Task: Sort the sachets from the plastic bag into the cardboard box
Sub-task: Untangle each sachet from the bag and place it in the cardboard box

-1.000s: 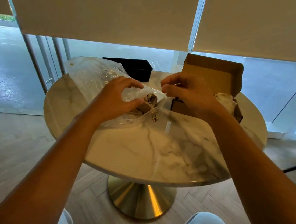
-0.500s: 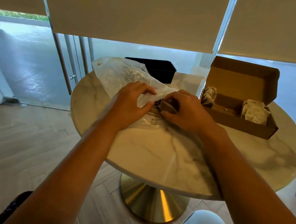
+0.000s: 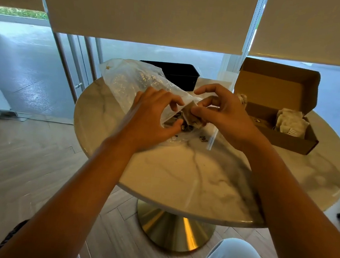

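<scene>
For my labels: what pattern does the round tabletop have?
White marble with grey veins, clearest in the head view.

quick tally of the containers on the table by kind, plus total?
Clear plastic bag, mouth held by the left hand while the right hand pinches a brown paper sachet: 1
Open brown cardboard box, pale sachets inside: 1
Black rectangular bin behind the bag: 1
Total: 3 containers on the round marble table.

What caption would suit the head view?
Left hand holds the bag open; right hand pinches a sachet beside the box.
</scene>
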The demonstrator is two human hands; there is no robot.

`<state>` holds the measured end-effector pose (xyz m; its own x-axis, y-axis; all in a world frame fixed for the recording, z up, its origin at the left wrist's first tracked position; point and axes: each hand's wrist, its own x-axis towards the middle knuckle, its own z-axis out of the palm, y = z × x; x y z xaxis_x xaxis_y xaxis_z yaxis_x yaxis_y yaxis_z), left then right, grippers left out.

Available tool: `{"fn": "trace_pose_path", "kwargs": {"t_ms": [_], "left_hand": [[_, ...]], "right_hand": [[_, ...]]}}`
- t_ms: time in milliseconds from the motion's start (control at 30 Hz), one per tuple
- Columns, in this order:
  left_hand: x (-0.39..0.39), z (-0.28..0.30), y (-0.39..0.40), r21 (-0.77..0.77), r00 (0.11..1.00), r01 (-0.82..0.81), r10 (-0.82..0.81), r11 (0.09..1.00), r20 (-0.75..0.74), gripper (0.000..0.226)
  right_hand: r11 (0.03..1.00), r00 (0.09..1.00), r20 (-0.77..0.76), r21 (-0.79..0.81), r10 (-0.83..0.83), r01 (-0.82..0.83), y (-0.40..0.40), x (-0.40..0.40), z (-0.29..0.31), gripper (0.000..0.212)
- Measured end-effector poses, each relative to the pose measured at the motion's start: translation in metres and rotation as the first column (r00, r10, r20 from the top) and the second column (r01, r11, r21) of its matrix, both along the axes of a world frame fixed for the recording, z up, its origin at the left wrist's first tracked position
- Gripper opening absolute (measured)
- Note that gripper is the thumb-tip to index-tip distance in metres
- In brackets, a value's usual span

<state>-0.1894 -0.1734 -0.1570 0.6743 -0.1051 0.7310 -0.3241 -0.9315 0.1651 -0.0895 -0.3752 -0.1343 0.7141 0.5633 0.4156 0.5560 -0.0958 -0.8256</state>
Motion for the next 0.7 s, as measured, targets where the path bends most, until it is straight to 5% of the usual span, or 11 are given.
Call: {"fn": "trace_pose_path", "kwargs": {"t_ms": [267,500,700], "left_hand": [[0.001,0.002,-0.003,0.098,0.994,0.027,-0.037,0.995,0.1,0.028],[0.002,0.002,-0.005,-0.194,0.986,0.085,-0.055,0.977,0.157,0.028],[0.001,0.003,-0.004,-0.159,0.987,0.065,-0.04,0.985,0.155,0.028]], "right_hand": [[0.986,0.965,-0.223,0.122,0.14,-0.115,0.001,-0.009,0.001,0.016],[0.997,0.997,0.016,0.015,0.081,-0.081,-0.004,-0.009,-0.003,0.025],[0.998,0.998,0.025,0.019,0.057,-0.057,0.0,-0.013,-0.002,0.019]]}}
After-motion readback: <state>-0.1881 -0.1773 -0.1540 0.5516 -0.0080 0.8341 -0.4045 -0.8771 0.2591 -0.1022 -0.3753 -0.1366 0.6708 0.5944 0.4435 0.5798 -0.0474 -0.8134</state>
